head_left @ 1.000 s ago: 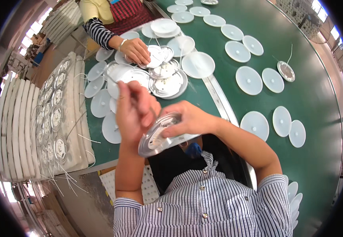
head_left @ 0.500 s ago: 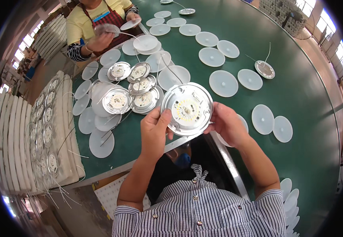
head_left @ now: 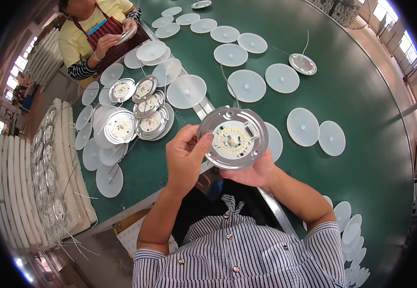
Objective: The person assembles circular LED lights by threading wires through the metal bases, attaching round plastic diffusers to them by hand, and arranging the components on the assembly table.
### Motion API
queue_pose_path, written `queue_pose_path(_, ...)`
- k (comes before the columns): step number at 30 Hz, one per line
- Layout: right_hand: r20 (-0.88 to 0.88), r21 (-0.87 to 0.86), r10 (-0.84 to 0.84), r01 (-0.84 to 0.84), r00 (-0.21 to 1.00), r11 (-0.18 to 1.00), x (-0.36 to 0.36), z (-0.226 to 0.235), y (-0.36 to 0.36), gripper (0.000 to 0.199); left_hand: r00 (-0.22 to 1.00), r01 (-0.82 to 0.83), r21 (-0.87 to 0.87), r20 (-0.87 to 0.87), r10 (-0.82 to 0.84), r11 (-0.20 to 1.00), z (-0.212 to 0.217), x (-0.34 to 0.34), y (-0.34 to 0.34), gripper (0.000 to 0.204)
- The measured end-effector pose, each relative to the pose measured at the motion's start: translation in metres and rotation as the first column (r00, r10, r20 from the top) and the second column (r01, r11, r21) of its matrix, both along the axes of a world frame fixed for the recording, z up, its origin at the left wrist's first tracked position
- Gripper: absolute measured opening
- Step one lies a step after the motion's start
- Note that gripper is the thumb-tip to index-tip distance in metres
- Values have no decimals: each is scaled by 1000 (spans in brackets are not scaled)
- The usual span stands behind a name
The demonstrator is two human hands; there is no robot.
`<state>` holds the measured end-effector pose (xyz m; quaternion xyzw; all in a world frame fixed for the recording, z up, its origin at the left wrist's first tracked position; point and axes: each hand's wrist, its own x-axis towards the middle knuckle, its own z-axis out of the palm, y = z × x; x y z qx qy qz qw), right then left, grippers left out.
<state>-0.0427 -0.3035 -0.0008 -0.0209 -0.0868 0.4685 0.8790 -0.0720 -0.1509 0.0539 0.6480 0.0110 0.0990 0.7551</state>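
In front of my chest I hold a round LED lamp base (head_left: 231, 141), a silvery metal dish with a white circuit board and a ring of small yellow LEDs facing up. My left hand (head_left: 185, 152) grips its left rim, the thumb on top and the fingers mostly hidden underneath. Below the near right edge, my right hand (head_left: 255, 172) supports it from beneath; its fingertips are hidden. A pale wire rises behind the far rim. To the left, several similar lamp bases (head_left: 121, 126) lie overlapping among frosted white round covers (head_left: 109, 181) on the green table (head_left: 362, 177).
More frosted covers (head_left: 247, 86) spread across the table's right section, where a wired lamp base (head_left: 302, 64) lies face down. A metal edge strip (head_left: 278, 211) runs beside me. White foam sheets (head_left: 69, 163) bearing lamp bases stand left. A co-worker (head_left: 95, 38) handles a disc at far left.
The lamp base has turned and tilted in my hands. My right hand has shifted from its right rim to underneath. The co-worker's hands have come together around a disc. My view has shifted right.
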Motion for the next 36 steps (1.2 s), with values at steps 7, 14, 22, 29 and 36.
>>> queue_pose_path(7, 111, -465, -91, 133, 990, 875, -9, -4, -17, 38, 880, 307, -294, -275, -388, 905, -10, -5, 3, 12)
queue_pose_path(14, 24, -151, -217, 218, 976, 964, -7, 9, -31, 45, 794, 310, -604, -261, -549, 734, -25, 11, -15, 10)
queue_pose_path(22, 94, -421, -368, 371, 925, 827, 3, 15, -67, 41, 616, 491, -584, -291, -732, 646, -22, 43, -42, 11)
queue_pose_path(29, 368, -559, -502, 617, 783, 553, 27, 43, -92, 30, 990, 141, 541, -61, -128, 829, -57, 144, -41, 31)
queue_pose_path(36, 523, -539, -468, 702, 712, 465, 34, 34, -114, 33, 985, -19, 966, -26, 169, 260, -71, 213, -42, 58)
